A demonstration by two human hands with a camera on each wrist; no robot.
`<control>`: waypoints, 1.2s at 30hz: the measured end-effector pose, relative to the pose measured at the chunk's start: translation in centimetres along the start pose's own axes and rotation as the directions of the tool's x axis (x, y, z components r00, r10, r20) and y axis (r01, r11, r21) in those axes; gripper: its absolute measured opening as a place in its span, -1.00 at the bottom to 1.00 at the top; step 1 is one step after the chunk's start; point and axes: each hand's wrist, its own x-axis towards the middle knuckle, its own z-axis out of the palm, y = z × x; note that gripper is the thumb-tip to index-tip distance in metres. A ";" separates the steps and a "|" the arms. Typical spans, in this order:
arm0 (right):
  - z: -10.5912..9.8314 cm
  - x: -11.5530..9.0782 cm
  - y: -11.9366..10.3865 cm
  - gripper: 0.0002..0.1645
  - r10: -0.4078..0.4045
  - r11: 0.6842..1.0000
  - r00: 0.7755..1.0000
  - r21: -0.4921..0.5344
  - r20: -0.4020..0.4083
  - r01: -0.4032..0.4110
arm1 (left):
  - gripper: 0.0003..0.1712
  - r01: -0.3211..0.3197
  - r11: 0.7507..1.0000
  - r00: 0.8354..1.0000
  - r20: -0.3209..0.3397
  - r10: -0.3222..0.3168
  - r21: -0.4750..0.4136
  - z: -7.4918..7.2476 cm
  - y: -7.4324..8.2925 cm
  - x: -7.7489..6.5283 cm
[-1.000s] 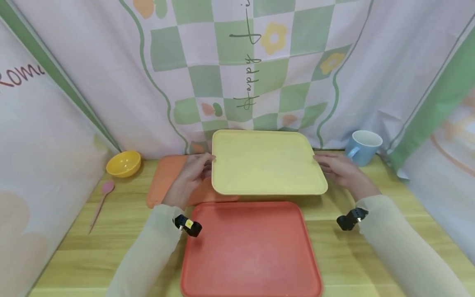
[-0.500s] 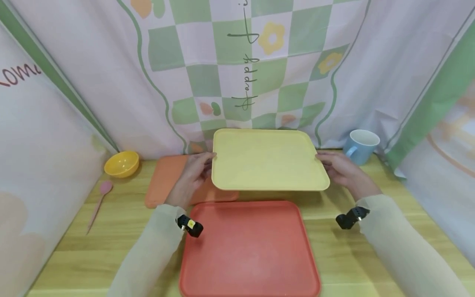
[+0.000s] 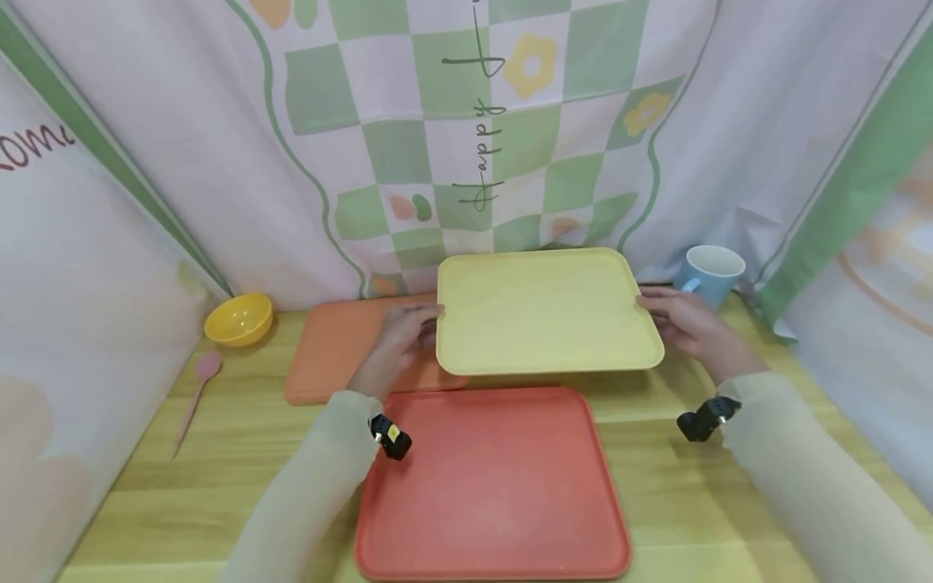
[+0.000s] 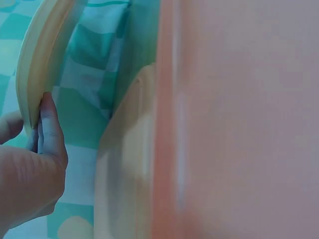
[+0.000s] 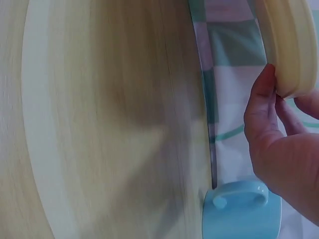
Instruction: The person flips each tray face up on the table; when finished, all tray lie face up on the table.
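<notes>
A yellow rectangular tray is held up off the table between both hands. My left hand pinches its left edge, thumb on top and fingers beneath, as the left wrist view shows with the tray's side. At the opposite edge my right hand grips the tray the same way, fingers under the rim in the right wrist view. Below and nearer me a red tray lies flat on the table. An orange tray lies at the back left, partly covered by the left hand and the yellow tray.
A yellow bowl and a pink spoon are at the left of the wooden table. Behind the right hand stands a blue mug. A checkered curtain closes off the back.
Both hands have carried the yellow tray a little to the right, and its left end now sits slightly lower than its right. More of the orange tray shows. The grips are unchanged.
</notes>
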 end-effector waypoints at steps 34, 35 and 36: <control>-3.0 -0.1 0.2 -0.62 0.016 0.966 0.984 -0.251 -0.177 -0.061 | -0.72 0.030 0.925 0.999 -0.033 -0.019 0.379 3.0 -2.2 1.5; -3.1 -0.1 0.3 -0.60 0.015 0.968 0.984 -0.246 -0.177 -0.059 | -0.72 0.028 0.921 0.999 -0.033 -0.016 0.389 3.1 -2.3 1.5; -3.2 -0.2 0.4 -0.59 0.013 0.968 0.984 -0.246 -0.178 -0.057 | -0.72 0.025 0.915 0.999 -0.032 -0.013 0.402 3.3 -2.4 1.5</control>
